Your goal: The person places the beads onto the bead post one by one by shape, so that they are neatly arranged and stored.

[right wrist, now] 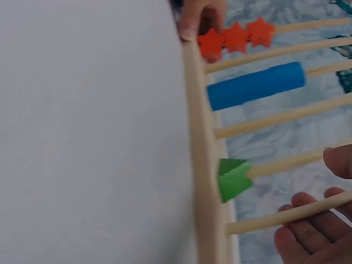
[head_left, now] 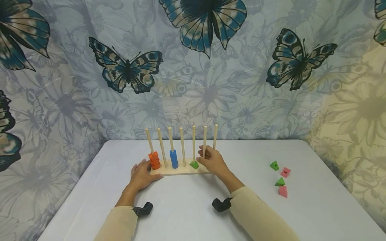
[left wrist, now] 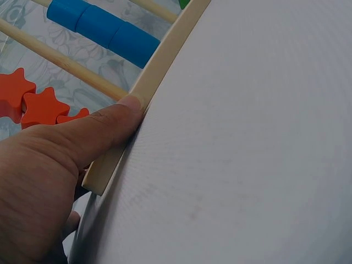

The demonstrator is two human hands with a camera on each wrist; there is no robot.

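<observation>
A wooden peg stand (head_left: 178,172) with a row of upright pegs stands towards the back of the table. My left hand (head_left: 141,174) grips its left end, the thumb (left wrist: 104,129) pressing on the front edge of the base. Orange star beads (head_left: 154,160) are stacked on the leftmost peg and blue cylinder beads (head_left: 173,159) on the third. One green triangular bead (right wrist: 234,179) sits at the foot of the fifth peg. Around the sixth peg, my right hand (head_left: 214,161) has its thumb and fingers apart, with no bead between them.
To the right on the white table (head_left: 241,214) lie loose beads: a green triangular one (head_left: 274,165), a pink one (head_left: 285,172), another green one (head_left: 280,182) and another pink one (head_left: 283,191). A butterfly-printed cloth (head_left: 211,100) hangs behind the table.
</observation>
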